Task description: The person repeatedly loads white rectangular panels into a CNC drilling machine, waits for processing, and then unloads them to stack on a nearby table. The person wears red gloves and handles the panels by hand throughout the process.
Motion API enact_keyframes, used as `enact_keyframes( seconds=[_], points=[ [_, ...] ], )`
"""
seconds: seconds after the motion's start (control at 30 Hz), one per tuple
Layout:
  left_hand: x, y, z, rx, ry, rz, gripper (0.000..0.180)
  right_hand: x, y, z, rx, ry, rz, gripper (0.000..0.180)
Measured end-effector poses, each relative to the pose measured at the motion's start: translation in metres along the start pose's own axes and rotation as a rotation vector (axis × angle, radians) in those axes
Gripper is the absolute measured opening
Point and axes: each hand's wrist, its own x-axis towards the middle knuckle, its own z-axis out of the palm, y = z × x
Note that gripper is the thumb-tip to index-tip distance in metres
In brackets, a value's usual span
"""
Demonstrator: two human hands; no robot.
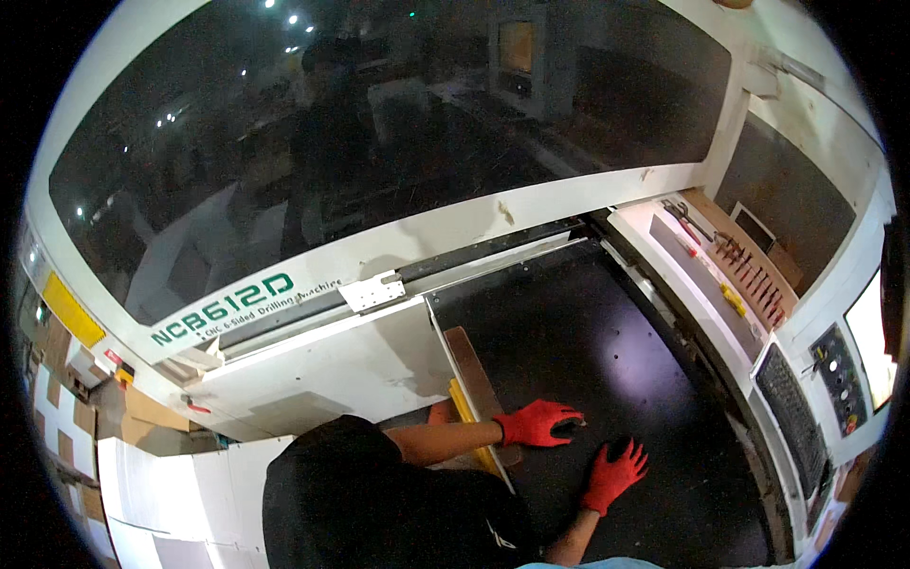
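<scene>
My left hand (538, 423), in a red glove with a dark palm, reaches across from the left over a large black board (654, 379). Its fingers are partly bent and apart, and I make out nothing in them. Nearer the lower edge, my right hand (616, 476), gloved alike, lies on the black surface with its fingers spread. A brown strip with a rounded end (471, 365) and a yellow strip (463, 403) lie along the board's left side, partly hidden by my left forearm. Small dark holes dot the board.
Beyond the board stands a white machine hood with a dark window (398, 123). White panels (332, 375) lie left. On the right are a tool ledge with pliers (687, 218) and several drill bits (749, 275), a keyboard (791, 412) and a control panel (839, 375).
</scene>
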Motion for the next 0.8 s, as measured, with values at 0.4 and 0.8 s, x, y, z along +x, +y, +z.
enact_keyframes(
  seconds=[0.4, 0.8],
  points=[
    [0.0, -0.003, 0.014, -0.053, 0.042, -0.016, 0.059, 0.005, 0.011, 0.006, -0.027, -0.017, -0.035, 0.069],
    [-0.002, -0.012, 0.016, 0.005, 0.092, 0.019, 0.061, 0.003, 0.004, 0.006, -0.016, 0.049, -0.081, 0.069]
  ],
)
